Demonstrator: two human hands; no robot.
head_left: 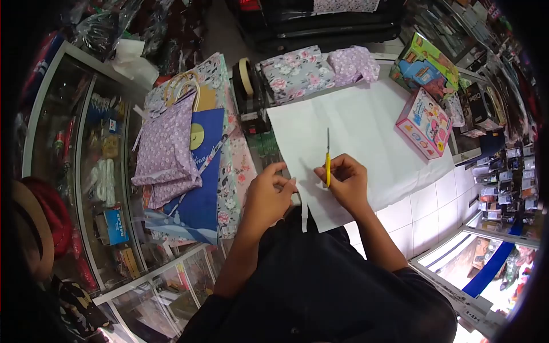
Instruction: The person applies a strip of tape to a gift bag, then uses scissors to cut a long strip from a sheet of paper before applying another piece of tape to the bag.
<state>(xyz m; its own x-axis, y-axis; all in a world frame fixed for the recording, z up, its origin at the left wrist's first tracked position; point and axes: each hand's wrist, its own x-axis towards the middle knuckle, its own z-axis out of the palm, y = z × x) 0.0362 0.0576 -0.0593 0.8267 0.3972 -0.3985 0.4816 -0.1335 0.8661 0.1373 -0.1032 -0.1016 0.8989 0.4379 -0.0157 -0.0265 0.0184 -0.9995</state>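
A large white sheet of paper (377, 137) lies spread over the counter. My right hand (347, 178) holds yellow-handled scissors (327, 166) above its left part, with the blades pointing away from me. Just left of the sheet's edge is my left hand (271, 194), its fingers curled and close together near a narrow white strip (304, 218) that hangs down by the sheet's near left corner. Whether its fingertips pinch the strip is too small to tell.
Left of the sheet lie a purple floral bag (166, 148), a blue bag (209, 137) and floral paper. A tape dispenser (249, 91) and floral bundles (297, 74) line the far edge. A pink box (424, 124) rests on the sheet's right part.
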